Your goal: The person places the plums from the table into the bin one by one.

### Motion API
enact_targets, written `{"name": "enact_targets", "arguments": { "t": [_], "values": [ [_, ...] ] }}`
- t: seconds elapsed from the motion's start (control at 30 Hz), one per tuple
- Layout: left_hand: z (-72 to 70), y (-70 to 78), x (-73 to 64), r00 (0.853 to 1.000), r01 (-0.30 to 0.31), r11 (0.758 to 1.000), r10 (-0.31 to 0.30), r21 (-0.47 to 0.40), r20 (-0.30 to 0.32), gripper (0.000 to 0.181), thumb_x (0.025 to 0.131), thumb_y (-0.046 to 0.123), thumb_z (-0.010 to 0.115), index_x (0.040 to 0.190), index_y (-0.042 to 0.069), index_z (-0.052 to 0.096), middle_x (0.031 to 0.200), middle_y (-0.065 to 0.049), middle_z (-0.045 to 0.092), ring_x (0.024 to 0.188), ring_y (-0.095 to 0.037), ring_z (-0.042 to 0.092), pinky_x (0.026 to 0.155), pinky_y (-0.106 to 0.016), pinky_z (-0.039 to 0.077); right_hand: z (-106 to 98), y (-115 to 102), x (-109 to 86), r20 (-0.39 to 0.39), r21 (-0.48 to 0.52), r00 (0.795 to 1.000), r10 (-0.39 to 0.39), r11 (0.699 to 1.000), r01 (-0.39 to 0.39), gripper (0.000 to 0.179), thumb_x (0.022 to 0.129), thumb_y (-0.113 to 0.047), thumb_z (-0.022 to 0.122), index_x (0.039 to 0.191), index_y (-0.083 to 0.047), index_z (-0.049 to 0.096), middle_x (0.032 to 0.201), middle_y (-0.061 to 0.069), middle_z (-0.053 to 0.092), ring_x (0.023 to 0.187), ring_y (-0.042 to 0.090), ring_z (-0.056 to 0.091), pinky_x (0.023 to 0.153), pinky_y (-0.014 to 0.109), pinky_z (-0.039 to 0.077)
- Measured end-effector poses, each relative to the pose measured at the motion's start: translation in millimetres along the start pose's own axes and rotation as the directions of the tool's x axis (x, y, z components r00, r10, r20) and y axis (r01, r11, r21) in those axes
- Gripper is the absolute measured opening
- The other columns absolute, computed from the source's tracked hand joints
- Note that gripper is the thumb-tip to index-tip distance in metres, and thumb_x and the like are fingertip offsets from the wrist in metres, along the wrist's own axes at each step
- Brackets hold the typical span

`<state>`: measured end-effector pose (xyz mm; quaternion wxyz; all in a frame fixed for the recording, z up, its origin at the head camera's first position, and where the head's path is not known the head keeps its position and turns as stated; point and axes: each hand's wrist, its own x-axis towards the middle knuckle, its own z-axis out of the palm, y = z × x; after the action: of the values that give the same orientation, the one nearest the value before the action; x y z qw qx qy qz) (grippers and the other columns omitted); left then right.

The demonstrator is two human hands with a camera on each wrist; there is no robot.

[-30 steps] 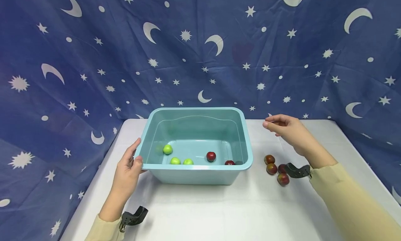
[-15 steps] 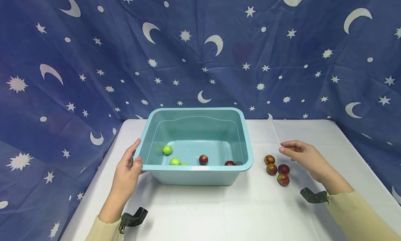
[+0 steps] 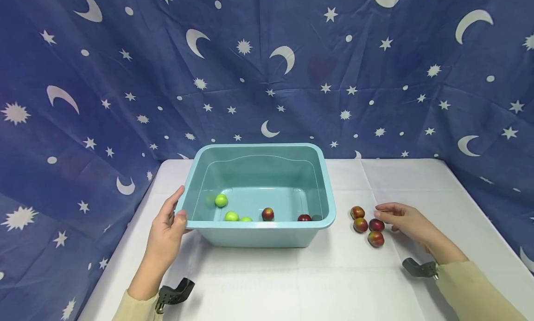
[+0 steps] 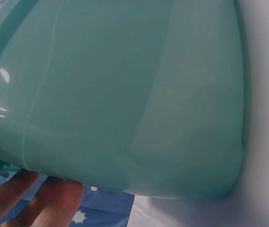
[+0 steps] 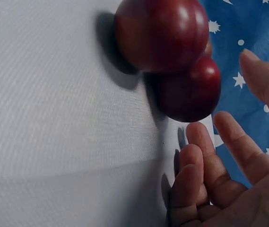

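My left hand grips the left side of a light blue plastic tub, thumb at the rim; in the left wrist view its fingers curl at the tub's edge. Inside the tub lie several green round fruits and two red plums. On the right, my right hand hovers low with nothing in it, its fingertips right beside a dark red plum. That plum sits in a small cluster with other plums. The right wrist view shows spread, relaxed fingers close to it.
A white cloth covers the table. A dark blue curtain with moons and stars rises behind the table and along its sides. Black wrist mounts stick out from both sleeves.
My right hand has drawn back from near the table's far edge and come down to the plums. One plum in the tub has rolled left, toward the green fruits. The left hand keeps its grip.
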<state>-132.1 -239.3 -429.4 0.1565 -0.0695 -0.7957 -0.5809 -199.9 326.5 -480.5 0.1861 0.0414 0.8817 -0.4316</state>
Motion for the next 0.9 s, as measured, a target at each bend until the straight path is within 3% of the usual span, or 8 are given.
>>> {"name": "enact_targets", "arguments": {
  "t": [0.27,0.53,0.67,0.9],
  "values": [
    [-0.4,3.5,-0.4,1.000,-0.001,1.000,0.001,-0.013,-0.009,0.050,0.101,0.006,0.045,0.149,0.014,0.039,0.150,-0.010,0.036,0.106,-0.008,0.058,0.071,-0.026,0.058,-0.5,7.0,2.7,0.071,0.034,0.997,-0.014,0.999,0.011,0.068,0.090,-0.049,0.063,0.140,-0.006,0.047,0.129,0.013,0.056,0.115,0.029,0.049,0.088,0.036,0.046],
    [0.7,1.9,1.2,1.000,-0.008,1.000,0.008,-0.016,-0.005,0.049,0.101,0.008,0.045,0.149,0.015,0.038,0.149,-0.011,0.037,0.105,-0.010,0.059,0.071,-0.026,0.059,1.8,11.4,1.4,0.076,0.064,0.997,-0.025,0.998,0.020,0.073,0.089,-0.050,0.065,0.141,-0.004,0.045,0.135,0.018,0.052,0.124,0.036,0.046,0.103,0.059,0.038],
    [-0.3,1.9,0.7,1.000,-0.005,1.000,0.005,-0.013,-0.009,0.049,0.101,0.008,0.045,0.149,0.014,0.038,0.148,-0.013,0.038,0.102,-0.012,0.061,0.070,-0.026,0.059,5.1,14.2,1.7,0.071,0.088,0.996,-0.051,0.995,0.045,0.071,0.088,-0.049,0.066,0.139,-0.003,0.046,0.134,0.017,0.052,0.125,0.035,0.046,0.106,0.061,0.032],
    [1.0,3.3,-1.1,1.000,0.001,1.000,-0.001,-0.013,-0.007,0.049,0.102,0.009,0.044,0.150,0.014,0.037,0.149,-0.013,0.037,0.104,-0.009,0.060,0.071,-0.026,0.058,4.9,17.3,-0.1,0.062,0.074,0.996,-0.066,0.995,0.061,0.068,0.088,-0.047,0.068,0.137,-0.003,0.049,0.129,0.014,0.056,0.119,0.029,0.051,0.105,0.058,0.036]
  ]
}}
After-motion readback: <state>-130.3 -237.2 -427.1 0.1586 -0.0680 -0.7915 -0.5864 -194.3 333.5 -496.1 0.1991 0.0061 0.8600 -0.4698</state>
